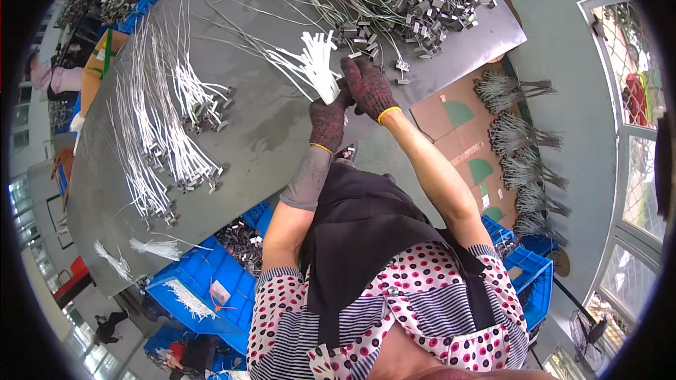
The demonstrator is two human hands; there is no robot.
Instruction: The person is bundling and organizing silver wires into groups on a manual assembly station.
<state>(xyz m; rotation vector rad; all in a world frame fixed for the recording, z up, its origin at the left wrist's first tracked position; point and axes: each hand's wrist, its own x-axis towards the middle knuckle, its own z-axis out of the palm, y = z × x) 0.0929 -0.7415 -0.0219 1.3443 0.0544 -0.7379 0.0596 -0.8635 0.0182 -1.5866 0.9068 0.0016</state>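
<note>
My left hand, in a dark knitted glove with a yellow cuff, is closed around the lower end of a bundle of white-sleeved wires. The sleeves fan out above it, and thin bare wires trail up and left over the metal table. My right hand, gloved alike, is bent close beside the left, its fingers closed next to the bundle. What lies in those fingers is hidden. Just beyond it spreads a heap of small metal blocks on thin wires.
Finished-looking bunches of white-sleeved wires lie on the table's left, with two small white bundles near its edge. Blue crates stand below. On the right, wire bunches lie along cardboard. A person's sleeve shows far left.
</note>
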